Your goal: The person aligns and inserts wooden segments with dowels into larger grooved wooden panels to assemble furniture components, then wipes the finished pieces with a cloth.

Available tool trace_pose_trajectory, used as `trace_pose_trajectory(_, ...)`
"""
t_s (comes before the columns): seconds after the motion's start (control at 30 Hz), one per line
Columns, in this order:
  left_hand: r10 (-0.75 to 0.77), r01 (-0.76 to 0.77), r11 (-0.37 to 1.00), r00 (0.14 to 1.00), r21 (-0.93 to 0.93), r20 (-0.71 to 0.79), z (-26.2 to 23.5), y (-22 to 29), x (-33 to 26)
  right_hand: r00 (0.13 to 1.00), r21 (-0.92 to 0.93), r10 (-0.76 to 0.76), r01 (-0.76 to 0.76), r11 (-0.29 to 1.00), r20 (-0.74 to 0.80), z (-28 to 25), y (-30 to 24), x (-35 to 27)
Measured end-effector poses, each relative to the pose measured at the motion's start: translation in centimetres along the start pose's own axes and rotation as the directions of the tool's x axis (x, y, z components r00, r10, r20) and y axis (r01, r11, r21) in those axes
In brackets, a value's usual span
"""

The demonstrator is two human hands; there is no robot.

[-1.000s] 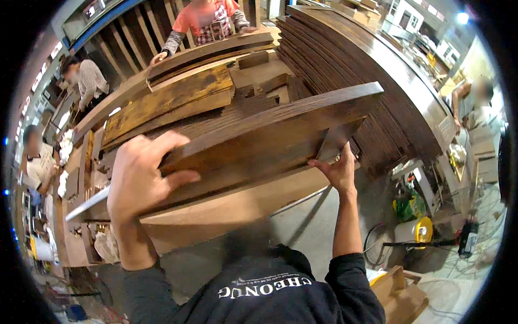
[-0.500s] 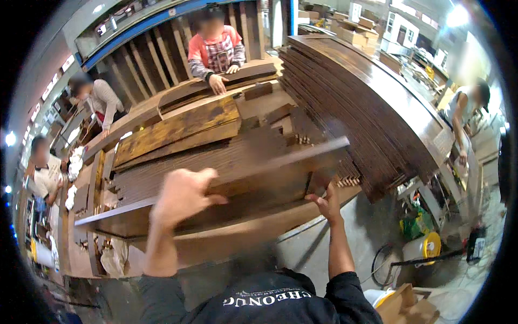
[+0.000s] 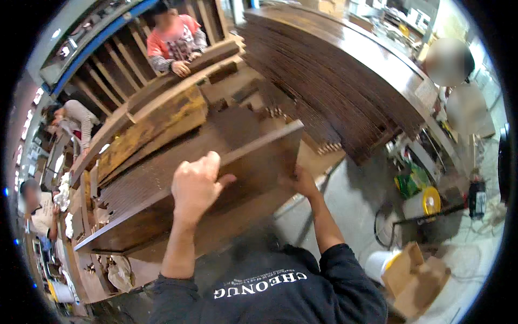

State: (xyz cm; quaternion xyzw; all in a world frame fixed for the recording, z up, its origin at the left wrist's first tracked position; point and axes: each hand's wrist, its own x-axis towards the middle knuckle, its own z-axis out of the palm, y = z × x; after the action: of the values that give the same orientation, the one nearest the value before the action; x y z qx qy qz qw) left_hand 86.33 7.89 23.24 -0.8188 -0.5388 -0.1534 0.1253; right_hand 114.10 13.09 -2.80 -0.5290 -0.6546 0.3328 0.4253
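Observation:
A long dark brown wooden panel (image 3: 259, 170) stands tilted on its long edge in front of me, running from lower left to upper right. Over its upper edge curl the fingers of my left hand (image 3: 197, 186), near mid-length, with the thumb pointing right. My right hand (image 3: 305, 181) grips the panel's right end; its fingers are partly hidden and a little blurred. Beyond the panel, rows of dark wooden strips (image 3: 156, 170) lie on the table. Two yellow-brown stained boards (image 3: 156, 127) rest on top of them.
A tall stack of dark panels (image 3: 329, 70) stands at the back right. Across the table a person in a red top (image 3: 175, 40) handles a board; two more people work at the left. On the right floor are a yellow-rimmed bucket (image 3: 423, 202) and an open cardboard box (image 3: 418, 281).
The panel's right end has swung toward me and left. My right hand has closed from a looser hold, and my left hand's fingers have curled in more. The whole view has shifted.

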Motion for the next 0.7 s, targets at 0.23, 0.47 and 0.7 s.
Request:
trace_pose_trajectory(0.23,0.007,-0.012,0.999,0.993,-0.043,-0.121,-10.1,-2.4,0.2,0.994,0.487,-0.082,0.104,0.867,-0.065,-3.5,-10.7,2.4)
trace_pose_trajectory(0.47,0.064,-0.066,0.998,0.994,0.022,0.09,-7.8,0.7,1.7,0.969,0.171,-0.232,0.244,0.955,-0.087,-7.9,-14.2,3.5)
trace_pose_trajectory(0.7,0.059,-0.059,0.998,0.998,0.006,0.014,0.3,1.4,1.5,0.988,0.352,-0.071,0.117,0.929,-0.14,-3.6,-9.2,5.0)
